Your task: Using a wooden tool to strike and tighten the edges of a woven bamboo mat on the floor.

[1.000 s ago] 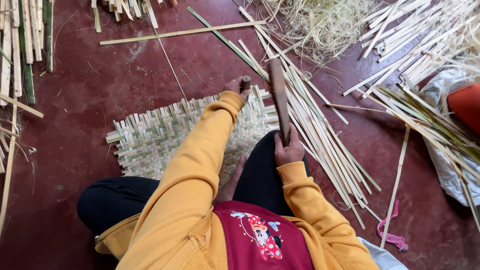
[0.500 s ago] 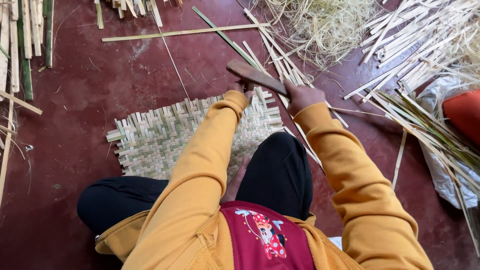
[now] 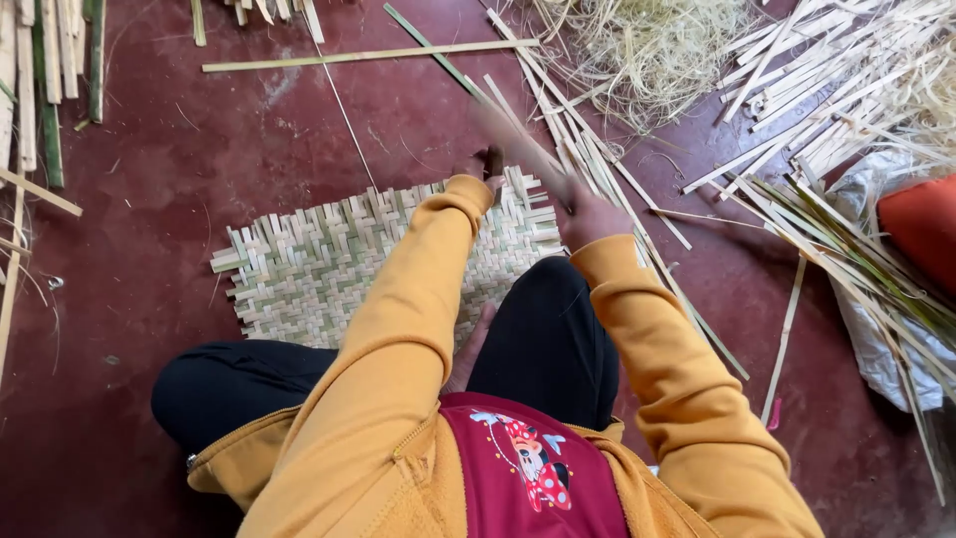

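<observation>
**Figure: Two hands at the far edge of a woven bamboo mat, seen from the head camera**

No true container is in view. The nearest thing to one is a pale plastic sack (image 3: 876, 329) at the right edge of the floor (image 3: 199, 179), with an orange-red object (image 3: 921, 224) lying on it and long green and pale bamboo strips (image 3: 846, 249) crossing over it. Loose bamboo shavings (image 3: 647, 50) form a heap at the top centre.

The woven bamboo mat (image 3: 329, 259) lies flat on the dark red floor, directly in front of the seated person's knees; its far right corner lies beside a bundle of bamboo slats (image 3: 588, 159) running diagonally.

The left hand (image 3: 485, 164), at the end of a yellow sleeve (image 3: 408, 299) stretched forward, rests at the mat's far edge. Most of it is hidden by the cuff, so whether its grip is spread or pressed together cannot be told.

The right hand (image 3: 588, 214) sits just beyond the mat's right corner, its fingers pressed together around the handle of a dark, flat tool (image 3: 518, 144). The tool is heavily blurred and slants up and to the left, over the slats and towards the left hand. The right forearm bends back towards the body, over a black-trousered knee (image 3: 548, 329).
</observation>
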